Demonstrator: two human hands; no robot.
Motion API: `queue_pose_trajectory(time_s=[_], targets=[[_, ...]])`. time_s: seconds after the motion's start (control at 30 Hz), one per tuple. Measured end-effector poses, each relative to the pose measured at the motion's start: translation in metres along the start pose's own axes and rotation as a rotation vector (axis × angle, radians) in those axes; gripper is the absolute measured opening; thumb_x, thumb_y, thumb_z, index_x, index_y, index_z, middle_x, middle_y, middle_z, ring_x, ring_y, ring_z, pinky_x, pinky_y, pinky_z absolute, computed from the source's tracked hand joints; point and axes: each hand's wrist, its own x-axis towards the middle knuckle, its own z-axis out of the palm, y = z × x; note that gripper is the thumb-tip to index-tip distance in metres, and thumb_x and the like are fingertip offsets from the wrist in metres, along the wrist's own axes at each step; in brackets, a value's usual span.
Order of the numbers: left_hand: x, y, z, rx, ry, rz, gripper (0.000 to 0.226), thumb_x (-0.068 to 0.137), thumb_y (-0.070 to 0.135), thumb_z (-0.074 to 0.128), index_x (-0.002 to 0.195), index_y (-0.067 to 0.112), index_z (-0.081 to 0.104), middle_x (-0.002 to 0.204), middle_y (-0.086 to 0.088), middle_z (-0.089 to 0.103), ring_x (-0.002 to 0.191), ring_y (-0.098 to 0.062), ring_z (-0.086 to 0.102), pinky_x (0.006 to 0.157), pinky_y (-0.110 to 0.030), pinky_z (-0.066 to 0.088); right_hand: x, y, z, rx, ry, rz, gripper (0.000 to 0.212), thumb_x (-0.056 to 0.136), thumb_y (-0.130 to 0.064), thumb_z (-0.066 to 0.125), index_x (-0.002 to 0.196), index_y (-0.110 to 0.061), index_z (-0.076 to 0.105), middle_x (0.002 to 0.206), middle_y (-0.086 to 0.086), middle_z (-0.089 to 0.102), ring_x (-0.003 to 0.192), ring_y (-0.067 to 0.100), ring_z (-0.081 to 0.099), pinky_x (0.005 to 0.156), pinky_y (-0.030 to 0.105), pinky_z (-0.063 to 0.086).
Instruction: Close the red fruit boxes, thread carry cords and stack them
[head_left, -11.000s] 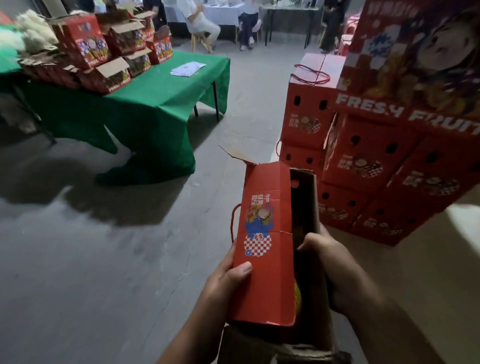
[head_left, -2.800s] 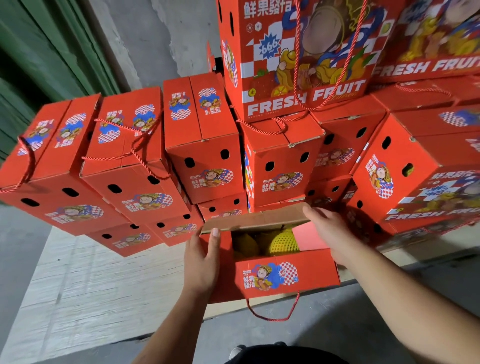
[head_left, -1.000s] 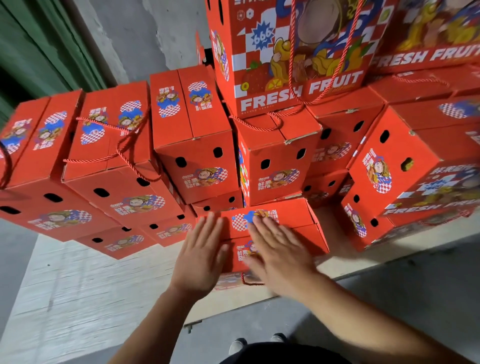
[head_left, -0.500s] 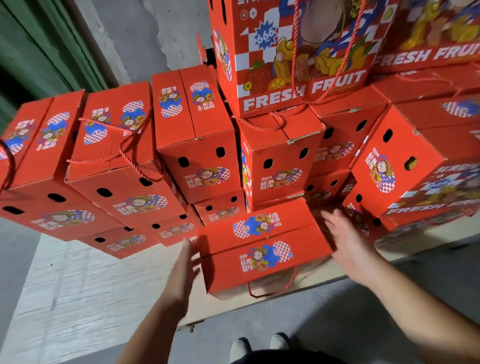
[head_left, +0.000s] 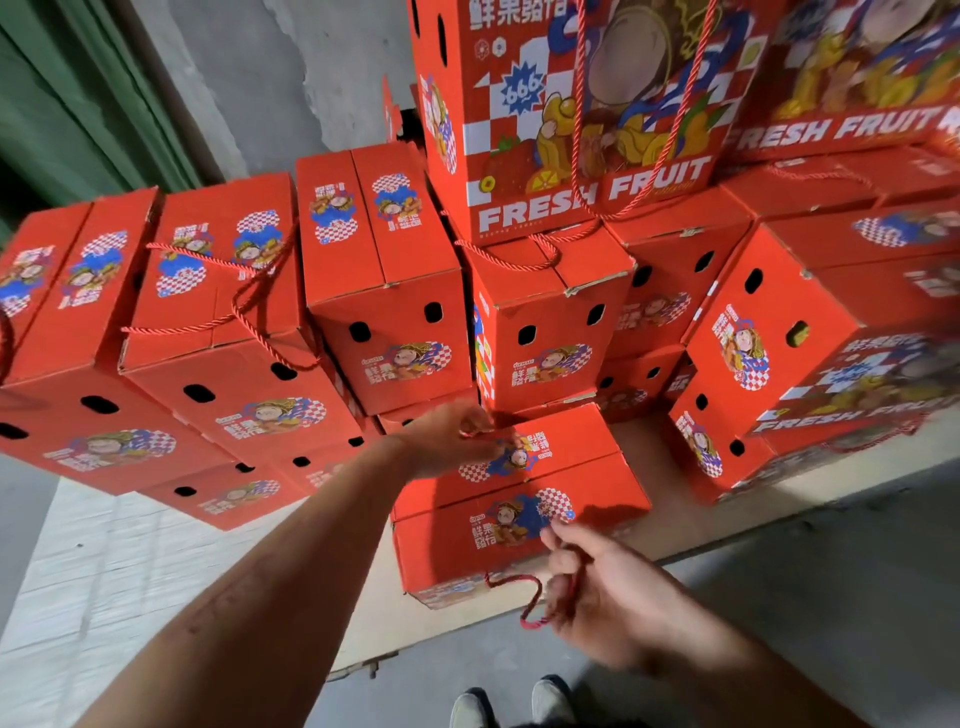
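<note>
Cord (head_left: 530, 597) in rt hand (head_left: 597, 592)

Dim, even indoor light with soft shadows; wide-angle bending at the edges, motion blur at right.

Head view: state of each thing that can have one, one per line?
Red cardboard fruit box nearest the person: closed, flat on the board.
Red twisted carry cord: loose at the box's near side, held.
Right hand: grips the cord.
Left hand: curled at the box's far edge; grasp unclear.
Stacked red boxes behind: closed.
</note>
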Motion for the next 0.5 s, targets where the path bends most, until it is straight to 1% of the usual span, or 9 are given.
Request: queue_pose_trajectory(time_s=[0.1, 0.17, 0.2, 0.23, 0.27, 0.3, 0.33, 0.4, 0.5], targets=[[-0.013, 0.013, 0.009, -0.526, 0.171, 0.240, 0.024, 0.100, 0.034, 0.071, 0.097, 0.013, 0.060, 0.083, 0.005, 0.061, 0.076, -0.011, 0.055, 0.072, -0.027, 0.050, -0.021, -0.009, 0.027, 0.049, -0.185, -0.227, 0.023, 0.088, -0.030, 0.068, 0.091, -0.009, 0.077, 0.075, 0.004, 0.060, 0.066, 0.018, 0.060, 0.067, 0.027, 0.049], [-0.019, 0.021, 0.009, -0.673, 0.241, 0.311, 0.026, 0.095, 0.044, 0.072, 0.101, 0.022, 0.059, 0.076, 0.005, 0.061, 0.067, -0.010, 0.054, 0.062, -0.024, 0.050, -0.033, -0.025, 0.044, 0.078, -0.310, -0.346, 0.030, 0.092, -0.035, 0.064, 0.099, -0.010, 0.079, 0.090, 0.007, 0.070, 0.083, 0.022, 0.070, 0.078, 0.030, 0.055], [-0.017, 0.019, 0.010, -0.600, 0.302, 0.266, 0.031, 0.093, 0.050, 0.071, 0.104, 0.023, 0.060, 0.079, 0.002, 0.065, 0.070, -0.011, 0.059, 0.064, -0.028, 0.053, -0.036, -0.032, 0.051, 0.075, -0.336, -0.385, 0.034, 0.094, -0.037, 0.062, 0.106, -0.009, 0.077, 0.096, 0.008, 0.071, 0.088, 0.023, 0.071, 0.083, 0.032, 0.055], [-0.013, 0.017, 0.007, -0.354, 0.355, 0.166, 0.035, 0.094, 0.056, 0.066, 0.108, 0.024, 0.062, 0.088, -0.001, 0.071, 0.080, -0.015, 0.066, 0.072, -0.034, 0.056, -0.038, -0.035, 0.057, 0.068, -0.332, -0.413, 0.037, 0.094, -0.037, 0.060, 0.113, -0.008, 0.074, 0.100, 0.009, 0.071, 0.092, 0.025, 0.072, 0.087, 0.033, 0.054], [-0.009, 0.010, 0.008, 0.028, 0.348, -0.006, 0.039, 0.098, 0.057, 0.058, 0.115, 0.023, 0.063, 0.104, -0.003, 0.073, 0.096, -0.020, 0.070, 0.082, -0.038, 0.056, -0.037, -0.035, 0.060, 0.055, -0.309, -0.426, 0.038, 0.095, -0.037, 0.059, 0.117, -0.008, 0.071, 0.102, 0.011, 0.071, 0.093, 0.026, 0.071, 0.089, 0.035, 0.052], [-0.005, 0.003, 0.010, 0.396, 0.244, -0.190, 0.042, 0.104, 0.052, 0.052, 0.126, 0.017, 0.061, 0.121, -0.007, 0.071, 0.111, -0.026, 0.068, 0.092, -0.040, 0.055, -0.035, -0.033, 0.062, 0.036, -0.296, -0.429, 0.039, 0.096, -0.036, 0.058, 0.119, -0.008, 0.070, 0.104, 0.013, 0.070, 0.094, 0.028, 0.071, 0.090, 0.036, 0.052], [0.002, -0.004, 0.011, 0.587, 0.093, -0.295, 0.043, 0.108, 0.046, 0.047, 0.134, 0.012, 0.057, 0.132, -0.011, 0.066, 0.120, -0.029, 0.064, 0.096, -0.039, 0.053, -0.032, -0.029, 0.063, 0.018, -0.293, -0.421, 0.038, 0.096, -0.036, 0.058, 0.119, -0.009, 0.071, 0.105, 0.014, 0.070, 0.094, 0.029, 0.071, 0.091, 0.037, 0.052], [0.006, -0.005, 0.009, 0.556, -0.081, -0.308, 0.044, 0.108, 0.041, 0.046, 0.131, 0.006, 0.061, 0.129, -0.015, 0.067, 0.121, -0.031, 0.065, 0.088, -0.032, 0.048, -0.028, -0.021, 0.061, -0.012, -0.276, -0.412, 0.038, 0.095, -0.036, 0.059, 0.117, -0.010, 0.074, 0.107, 0.014, 0.070, 0.096, 0.030, 0.071, 0.090, 0.037, 0.052], [0.012, 0.007, 0.008, 0.391, 0.045, -0.031, 0.026, 0.101, 0.026, 0.059, 0.119, 0.013, 0.073, 0.113, -0.012, 0.074, 0.103, -0.026, 0.069, 0.077, -0.027, 0.040, -0.023, -0.022, 0.054, -0.033, -0.257, -0.454, 0.040, 0.092, -0.036, 0.061, 0.118, -0.009, 0.072, 0.107, 0.015, 0.070, 0.098, 0.030, 0.070, 0.092, 0.038, 0.051]])
